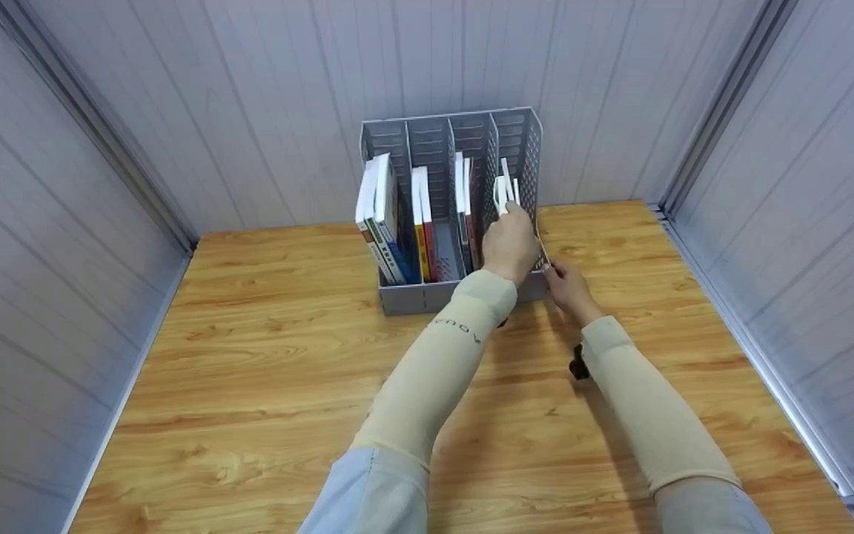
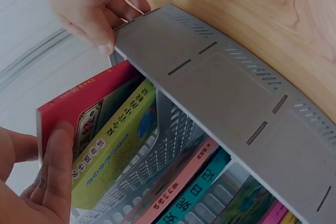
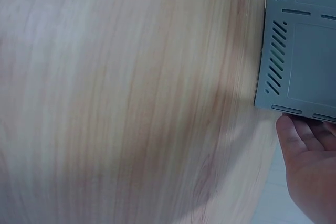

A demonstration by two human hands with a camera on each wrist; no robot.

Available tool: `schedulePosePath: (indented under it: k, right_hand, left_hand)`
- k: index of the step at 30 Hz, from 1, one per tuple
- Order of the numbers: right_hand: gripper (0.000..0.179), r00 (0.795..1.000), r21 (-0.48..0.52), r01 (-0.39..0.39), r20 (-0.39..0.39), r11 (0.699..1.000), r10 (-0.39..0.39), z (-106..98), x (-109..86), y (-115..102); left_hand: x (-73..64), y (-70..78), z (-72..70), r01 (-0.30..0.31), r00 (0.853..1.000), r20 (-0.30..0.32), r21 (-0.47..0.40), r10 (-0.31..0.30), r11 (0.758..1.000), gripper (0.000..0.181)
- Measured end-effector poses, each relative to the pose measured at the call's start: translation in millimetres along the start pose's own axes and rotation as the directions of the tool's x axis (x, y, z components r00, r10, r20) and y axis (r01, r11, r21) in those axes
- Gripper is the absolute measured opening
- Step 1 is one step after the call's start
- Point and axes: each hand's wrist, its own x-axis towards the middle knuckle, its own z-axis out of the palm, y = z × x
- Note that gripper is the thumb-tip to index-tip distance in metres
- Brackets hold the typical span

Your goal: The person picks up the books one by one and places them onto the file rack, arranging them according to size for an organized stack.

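A grey four-slot desktop book organizer stands against the back wall, with books upright in its slots. At its rightmost slot my left hand pinches a red book, one finger lying on the cover. A yellow-green book leans right beside the red one in that slot. My right hand grips the organizer's front right corner; in the left wrist view its thumb is at the side wall's edge. Those fingers meet the outer side wall in the right wrist view.
Thick books fill the leftmost slot. Next to them stand a yellow-spined book and a red-spined one, then further books with pink and teal spines. Pale panel walls enclose the wooden table on three sides.
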Motion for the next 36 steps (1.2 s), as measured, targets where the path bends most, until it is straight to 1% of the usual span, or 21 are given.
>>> schedulePosePath:
  k: [3,6,8,10,14,18,20,22,25,27,30,33,36]
  right_hand:
    - [0.049,1.000,0.006,-0.019,0.008,1.000,0.019,1,0.1,-1]
    - [0.049,0.999,0.017,-0.042,0.024,0.999,0.042,2,-0.3,-3]
    - [0.050,0.998,0.030,-0.058,0.039,0.998,0.057,3,-0.5,-3]
    - [0.051,0.996,0.044,-0.070,0.056,0.997,0.068,4,-0.5,-4]
    - [0.055,0.992,0.068,-0.095,0.084,0.993,0.089,6,-0.2,-6]
    - [0.055,0.992,0.071,-0.105,0.080,0.992,0.099,7,0.2,-7]
    - [0.054,0.993,0.057,-0.101,0.072,0.993,0.097,7,0.6,-7]
    - [0.053,0.994,0.029,-0.094,0.062,0.995,0.092,5,0.8,-6]
    - [0.052,0.995,0.008,-0.087,0.053,0.996,0.087,2,1.3,-6]
    - [0.052,0.995,0.002,-0.086,0.047,0.996,0.086,-1,0.7,-7]
    - [0.049,0.996,0.011,-0.084,0.032,0.996,0.084,-6,-0.7,-9]
    - [0.046,0.998,0.011,-0.058,0.013,0.998,0.058,-12,-3.1,-12]
    - [0.045,1.000,-0.002,-0.024,0.019,1.000,0.024,-21,-5.6,-15]
  left_hand:
    - [-0.5,-1.5,-0.5,-0.013,0.999,-0.032,-0.019,0.013,1.000,0.033]
    - [-0.9,-3.1,-2.4,-0.023,0.998,-0.050,-0.023,0.022,0.999,0.023]
    - [-1.1,-4.1,-4.5,-0.030,0.998,-0.048,-0.003,0.030,1.000,0.017]
    - [-0.6,-5.2,-6.3,-0.032,0.999,-0.039,0.022,0.032,0.999,0.016]
    - [1.2,-7.0,-10.1,-0.021,1.000,0.007,0.052,0.020,0.998,0.021]
    - [2.1,-8.7,-12.7,-0.021,0.999,0.047,0.060,0.019,0.998,0.025]
    - [1.7,-9.7,-14.0,-0.036,0.998,0.059,0.059,0.032,0.998,0.025]
    - [0.8,-10.3,-15.6,-0.063,0.996,0.065,0.051,0.060,0.997,0.023]
    - [-1.1,-11.1,-19.2,-0.109,0.992,0.072,0.011,0.108,0.994,0.023]
    - [-1.6,-11.5,-23.0,-0.133,0.989,0.066,-0.013,0.134,0.991,0.024]
    - [-1.2,-13.2,-30.9,-0.148,0.987,0.054,-0.042,0.150,0.988,0.023]
    - [0.1,-16.2,-40.5,-0.157,0.986,0.041,-0.052,0.160,0.986,0.023]
    - [0.5,-20.6,-50.8,-0.171,0.984,0.036,-0.056,0.173,0.984,0.024]
